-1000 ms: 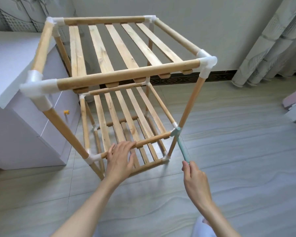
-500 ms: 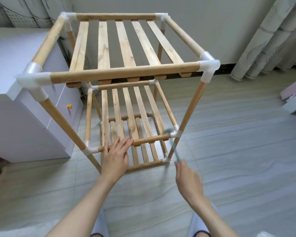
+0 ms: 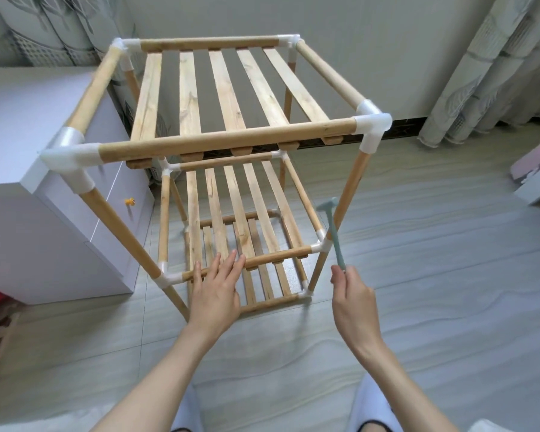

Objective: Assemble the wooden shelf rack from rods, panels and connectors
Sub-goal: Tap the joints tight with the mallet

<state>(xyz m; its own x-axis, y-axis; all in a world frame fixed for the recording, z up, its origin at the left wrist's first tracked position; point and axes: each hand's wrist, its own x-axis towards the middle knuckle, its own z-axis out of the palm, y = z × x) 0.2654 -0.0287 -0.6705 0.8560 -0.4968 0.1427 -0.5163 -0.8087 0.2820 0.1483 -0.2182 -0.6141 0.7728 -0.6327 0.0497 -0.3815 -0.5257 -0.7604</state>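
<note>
A wooden shelf rack of rods, slatted panels and white plastic connectors stands upright on the floor, with three shelf levels. My left hand lies flat with straight fingers on the front rod of the middle shelf. My right hand grips the handle end of a small pale green hammer. The hammer head is raised beside the right front post, above the middle shelf's right front connector.
A white cabinet with a small yellow knob stands close to the rack's left side. A grey curtain hangs at the right; the wall runs behind. Pale tiled floor lies open to the right and front.
The hammer head has lifted away from the middle shelf's right front connector and now sits higher. My view has shifted, so the rack appears more centred. My left hand stays on the front rod.
</note>
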